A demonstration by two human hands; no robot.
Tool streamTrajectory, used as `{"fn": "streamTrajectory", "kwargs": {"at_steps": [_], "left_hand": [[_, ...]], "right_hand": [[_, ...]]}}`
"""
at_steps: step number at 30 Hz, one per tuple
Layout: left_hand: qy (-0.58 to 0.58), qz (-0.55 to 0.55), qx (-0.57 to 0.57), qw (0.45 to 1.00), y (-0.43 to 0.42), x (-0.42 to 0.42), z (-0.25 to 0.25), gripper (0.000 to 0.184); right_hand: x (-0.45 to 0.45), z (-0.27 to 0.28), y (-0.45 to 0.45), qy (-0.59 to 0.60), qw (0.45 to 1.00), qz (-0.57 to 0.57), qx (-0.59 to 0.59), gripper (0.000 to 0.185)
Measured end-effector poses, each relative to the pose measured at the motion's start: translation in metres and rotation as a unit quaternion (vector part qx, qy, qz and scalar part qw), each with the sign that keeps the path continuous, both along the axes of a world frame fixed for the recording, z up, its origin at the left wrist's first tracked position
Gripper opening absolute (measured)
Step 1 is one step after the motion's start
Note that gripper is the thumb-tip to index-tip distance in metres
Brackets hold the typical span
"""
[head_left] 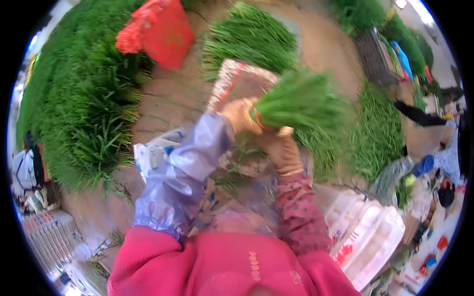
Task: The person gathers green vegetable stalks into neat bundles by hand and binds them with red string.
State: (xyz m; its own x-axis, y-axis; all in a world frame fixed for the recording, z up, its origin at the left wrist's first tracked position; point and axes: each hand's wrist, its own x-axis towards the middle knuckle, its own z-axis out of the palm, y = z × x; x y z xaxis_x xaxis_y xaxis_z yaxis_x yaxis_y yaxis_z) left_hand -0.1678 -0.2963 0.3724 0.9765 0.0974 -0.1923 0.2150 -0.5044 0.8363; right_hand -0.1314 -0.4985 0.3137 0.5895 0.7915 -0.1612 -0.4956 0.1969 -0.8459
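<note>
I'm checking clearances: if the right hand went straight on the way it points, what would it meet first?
The right hand would probably meet the banded green bundle first, though depth is unclear.

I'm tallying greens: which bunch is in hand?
The red-banded bunch in the left hand; the pile beyond and the greens at left are untouched.

Brown floor (323, 29) through the middle of the frame
White light (422, 12) glares at the upper right edge; paler ground (434, 252) shows at the lower right.

Produce workplace: heaped greens (84, 103), white boxes (368, 239).
</note>
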Motion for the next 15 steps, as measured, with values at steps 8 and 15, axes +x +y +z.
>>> {"fn": "streamTrajectory", "kwargs": {"at_steps": [8,15], "left_hand": [[-0.111,0.038,0.034,0.992,-0.007,-0.033,0.034,0.116],[-0.367,0.108,0.004,0.924,0.044,-0.049,0.098,0.147]], "right_hand": [[0.067,0.043,0.007,-0.357,0.917,-0.147,-0.102,0.040],[0.063,0.121,0.083,-0.625,0.767,-0.129,-0.059,0.029]]}}
